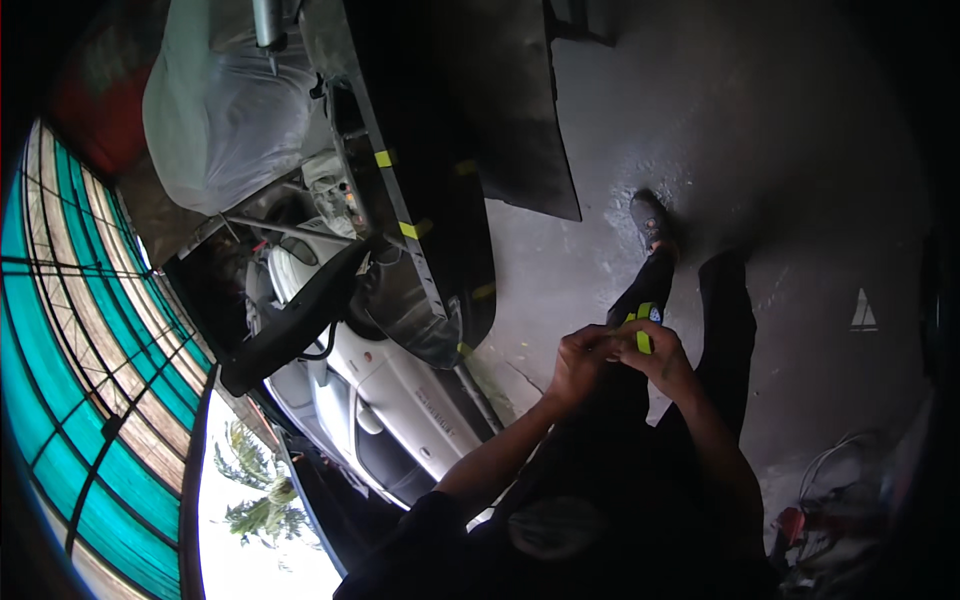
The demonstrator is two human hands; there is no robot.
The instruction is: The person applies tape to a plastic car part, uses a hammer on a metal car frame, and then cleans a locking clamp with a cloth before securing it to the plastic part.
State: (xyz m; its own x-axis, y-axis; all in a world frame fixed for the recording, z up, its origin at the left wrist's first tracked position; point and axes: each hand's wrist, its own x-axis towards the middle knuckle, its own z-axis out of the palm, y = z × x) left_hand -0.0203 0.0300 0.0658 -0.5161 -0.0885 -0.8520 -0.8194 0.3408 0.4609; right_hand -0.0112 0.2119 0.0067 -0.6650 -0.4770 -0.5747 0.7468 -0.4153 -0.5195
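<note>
In front of my body, both hands are brought together. My right hand (660, 365) is closed around a roll of bright yellow tape (644, 338), whose pale core shows between the fingers. Beside it, my left hand (580, 365) has its fingers pinched together close to the right fingertips; whatever is in that pinch is too small to make out. Ahead on the left stands a long dark panel (465, 250), with short yellow tape pieces (412, 230) stuck along its edge.
A silver-white car (390, 400) stands to the left, past the panel. Clear plastic sheeting (240, 120) drapes something at the upper left. A dark flat sheet (525, 150) juts over the concrete floor (800, 180). Red equipment with cables (790, 525) lies at the lower right.
</note>
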